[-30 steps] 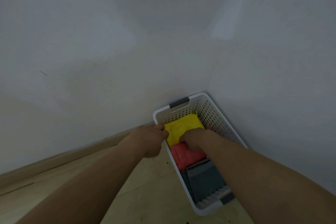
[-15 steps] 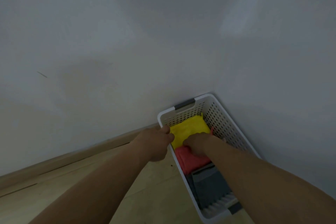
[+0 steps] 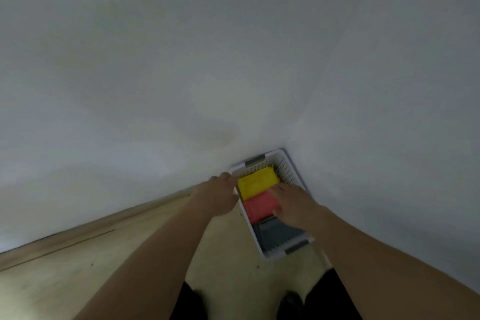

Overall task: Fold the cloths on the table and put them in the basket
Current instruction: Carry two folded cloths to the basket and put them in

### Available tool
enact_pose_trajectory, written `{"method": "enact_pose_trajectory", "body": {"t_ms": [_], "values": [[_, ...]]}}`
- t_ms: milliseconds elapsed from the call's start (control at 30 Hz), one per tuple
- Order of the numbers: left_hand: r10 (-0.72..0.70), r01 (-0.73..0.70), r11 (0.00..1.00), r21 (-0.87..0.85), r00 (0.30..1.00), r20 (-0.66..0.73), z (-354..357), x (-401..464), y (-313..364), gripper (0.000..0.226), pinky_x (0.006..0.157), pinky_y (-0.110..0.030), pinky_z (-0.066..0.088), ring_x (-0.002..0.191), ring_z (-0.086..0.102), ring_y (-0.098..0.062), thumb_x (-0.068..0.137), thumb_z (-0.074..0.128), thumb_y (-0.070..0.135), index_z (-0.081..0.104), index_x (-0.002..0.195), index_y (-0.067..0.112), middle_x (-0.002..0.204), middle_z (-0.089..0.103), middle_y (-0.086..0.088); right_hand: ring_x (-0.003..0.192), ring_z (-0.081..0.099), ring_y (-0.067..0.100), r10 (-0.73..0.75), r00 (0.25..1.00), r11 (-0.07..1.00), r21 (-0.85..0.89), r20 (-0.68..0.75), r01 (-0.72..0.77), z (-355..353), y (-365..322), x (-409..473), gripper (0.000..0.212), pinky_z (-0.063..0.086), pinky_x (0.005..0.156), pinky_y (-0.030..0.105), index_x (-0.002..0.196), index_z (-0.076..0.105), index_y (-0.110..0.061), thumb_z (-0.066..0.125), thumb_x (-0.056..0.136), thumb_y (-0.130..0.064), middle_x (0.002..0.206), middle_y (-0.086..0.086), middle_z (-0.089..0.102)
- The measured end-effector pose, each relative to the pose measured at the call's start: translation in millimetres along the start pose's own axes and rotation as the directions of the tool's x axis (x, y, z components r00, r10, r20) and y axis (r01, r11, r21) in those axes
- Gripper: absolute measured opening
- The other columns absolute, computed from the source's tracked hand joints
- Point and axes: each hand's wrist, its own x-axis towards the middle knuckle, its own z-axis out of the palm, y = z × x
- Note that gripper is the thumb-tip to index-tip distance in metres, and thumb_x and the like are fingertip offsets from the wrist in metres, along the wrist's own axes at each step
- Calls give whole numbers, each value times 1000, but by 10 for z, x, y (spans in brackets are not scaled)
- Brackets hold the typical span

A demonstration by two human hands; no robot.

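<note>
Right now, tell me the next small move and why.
Probably lift the right hand clear: it rests on the folded red cloth, which sits between the yellow cloth and grey cloth inside the white perforated plastic basket.

Plain white walls (image 3: 181, 60) meet in a corner above a dim, pale wooden floor (image 3: 78, 267).

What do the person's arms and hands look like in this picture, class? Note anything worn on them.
Both forearms are bare up to the picture's edge: no sleeves show. The left hand and right hand wear no gloves, and no watch, bracelet or ring is visible, though the picture is slightly blurred. Dark clothing shows on the legs below.
</note>
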Motion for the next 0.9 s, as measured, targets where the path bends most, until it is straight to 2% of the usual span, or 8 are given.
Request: {"method": "enact_pose_trajectory", "body": {"t_ms": [167, 300, 433, 633, 800, 900], "values": [[-71, 66, 991, -115, 997, -41, -1156, -1216, 503, 50, 103, -45, 39, 128, 42, -31, 99, 40, 37, 33, 145, 19, 147, 33, -6, 127, 43, 24, 4, 998, 998, 69, -59, 0, -1350, -513, -1227, 53, 34, 108, 38, 142, 37, -19, 52, 92, -30, 143, 5, 42], [-115, 108, 985, -134, 992, -44, -1925, -2229, 912, 50, 102, -45, 40, 127, 43, -33, 99, 39, 37, 33, 144, 15, 145, 34, -9, 125, 45, 24, 22, 999, 991, 131, -30, -17, -2288, -910, -2230, 51, 35, 106, 38, 141, 38, -16, 52, 93, -27, 141, 7, 44], [-172, 152, 954, -257, 983, -59, -2409, -3211, 1399, 52, 105, -40, 37, 130, 41, -32, 100, 39, 37, 30, 147, 17, 149, 32, -9, 121, 47, 24, -7, 1000, 987, 160, 13, 5, -2898, -1224, -3173, 52, 38, 103, 35, 140, 38, -16, 54, 92, -29, 140, 6, 44], [-252, 197, 928, -315, 957, -144, -2420, -3979, 1782, 49, 103, -38, 36, 130, 41, -32, 98, 44, 31, 38, 142, 12, 144, 38, -13, 114, 50, 22, -43, 998, 987, 155, 46, 36, -3051, -1534, -3790, 44, 41, 97, 32, 135, 43, -17, 53, 92, -25, 131, 7, 49], [-321, 266, 908, -323, 938, -132, -1961, -4560, 1781, 48, 103, -41, 39, 128, 43, -30, 97, 43, 35, 38, 141, 16, 145, 39, -9, 117, 48, 23, -74, 995, 989, 134, 74, 64, -2851, -1889, -4073, 50, 41, 99, 35, 140, 39, -17, 54, 93, -27, 135, 7, 46], [-364, 297, 888, -351, 921, -140, -1632, -4955, 1658, 49, 103, -44, 40, 128, 43, -30, 98, 41, 36, 36, 142, 16, 145, 38, -8, 118, 47, 22, -79, 991, 992, 108, 111, 67, -2609, -2154, -4269, 50, 41, 99, 32, 140, 38, -18, 52, 93, -26, 136, 7, 45]]}}
